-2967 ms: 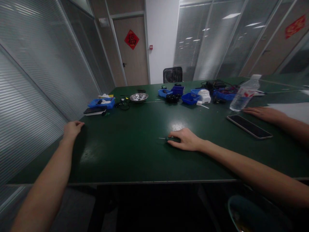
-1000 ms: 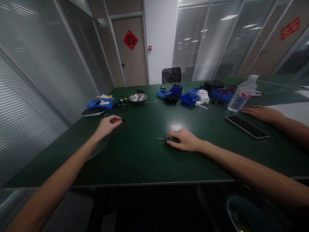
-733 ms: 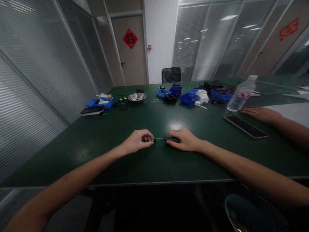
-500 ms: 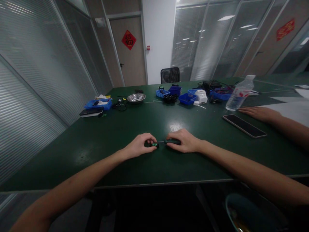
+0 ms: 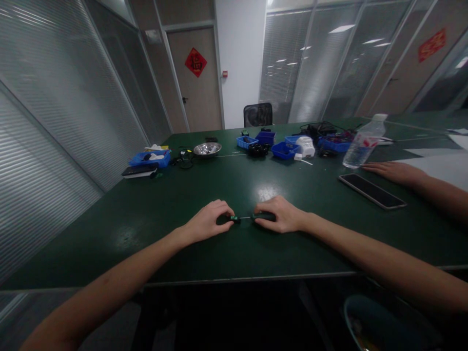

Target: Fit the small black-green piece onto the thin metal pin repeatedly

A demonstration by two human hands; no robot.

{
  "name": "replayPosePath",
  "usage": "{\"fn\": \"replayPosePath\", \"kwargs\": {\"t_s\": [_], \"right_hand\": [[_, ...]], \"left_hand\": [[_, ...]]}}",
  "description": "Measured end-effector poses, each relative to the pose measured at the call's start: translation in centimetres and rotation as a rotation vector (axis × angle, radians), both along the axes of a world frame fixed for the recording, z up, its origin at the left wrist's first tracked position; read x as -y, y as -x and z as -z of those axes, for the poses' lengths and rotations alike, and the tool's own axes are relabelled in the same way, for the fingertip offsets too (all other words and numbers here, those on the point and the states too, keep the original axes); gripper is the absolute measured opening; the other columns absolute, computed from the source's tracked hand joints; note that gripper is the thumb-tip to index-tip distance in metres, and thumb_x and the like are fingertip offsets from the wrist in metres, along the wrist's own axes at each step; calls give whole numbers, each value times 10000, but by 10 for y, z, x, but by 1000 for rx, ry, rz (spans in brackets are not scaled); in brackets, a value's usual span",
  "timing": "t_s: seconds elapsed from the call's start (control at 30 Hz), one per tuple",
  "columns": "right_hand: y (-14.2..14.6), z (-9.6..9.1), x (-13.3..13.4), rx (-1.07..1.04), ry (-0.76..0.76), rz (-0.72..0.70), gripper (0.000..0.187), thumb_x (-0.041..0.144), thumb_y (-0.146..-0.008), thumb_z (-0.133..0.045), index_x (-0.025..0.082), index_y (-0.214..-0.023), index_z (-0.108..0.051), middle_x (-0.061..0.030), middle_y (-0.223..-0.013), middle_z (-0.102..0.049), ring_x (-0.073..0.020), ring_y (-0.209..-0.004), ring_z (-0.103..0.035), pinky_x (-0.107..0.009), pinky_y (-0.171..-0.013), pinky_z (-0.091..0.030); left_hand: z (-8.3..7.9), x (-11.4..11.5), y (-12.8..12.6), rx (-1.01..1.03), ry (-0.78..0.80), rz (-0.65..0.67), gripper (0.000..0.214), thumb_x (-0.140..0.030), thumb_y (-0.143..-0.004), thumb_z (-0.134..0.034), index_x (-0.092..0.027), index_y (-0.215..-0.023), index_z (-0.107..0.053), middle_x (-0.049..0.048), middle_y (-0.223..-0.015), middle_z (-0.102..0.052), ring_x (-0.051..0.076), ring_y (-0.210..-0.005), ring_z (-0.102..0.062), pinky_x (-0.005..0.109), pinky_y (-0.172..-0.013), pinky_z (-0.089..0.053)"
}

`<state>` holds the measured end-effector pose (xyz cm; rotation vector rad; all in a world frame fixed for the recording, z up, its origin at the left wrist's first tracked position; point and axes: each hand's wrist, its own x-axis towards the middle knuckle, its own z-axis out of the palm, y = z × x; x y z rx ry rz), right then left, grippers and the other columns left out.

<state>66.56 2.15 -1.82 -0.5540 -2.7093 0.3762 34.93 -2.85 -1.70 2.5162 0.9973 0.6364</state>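
Near the front middle of the dark green table (image 5: 175,195), my right hand (image 5: 280,215) lies closed over the dark handle of a small screwdriver (image 5: 260,217). Its thin shaft points left. My left hand (image 5: 210,222) rests just to the left, fingers pinched on a small dark-green part (image 5: 236,219) at the screwdriver's tip. The two hands are a few centimetres apart, both low on the tabletop.
Another person's hand (image 5: 393,172) rests flat at the right beside a black phone (image 5: 372,191) and a water bottle (image 5: 361,145). Farther back stand several blue bins (image 5: 283,149), a metal bowl (image 5: 207,148), cables and a blue tray (image 5: 149,157) at the left.
My left hand left the table's left edge, picked up a small part further back, and brought it to the screwdriver tip. My right hand stayed on the screwdriver.
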Motion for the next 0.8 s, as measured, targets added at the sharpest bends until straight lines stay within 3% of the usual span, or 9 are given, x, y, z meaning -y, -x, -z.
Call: {"fn": "replayPosePath", "kwargs": {"t_s": [0.8], "right_hand": [[2,-2,2,40,-71,-1,290,453,-1065,-583,198,-1156,-687,-47,-982,-739,-152,-730,-608,-291,-658,-369]], "left_hand": [[-3,2,-1,-24,-9,6,177,-328,-1051,-655,-200,-1156,-718,98,-1141,-699,254,-1083,-629,395,-968,-505]]}}
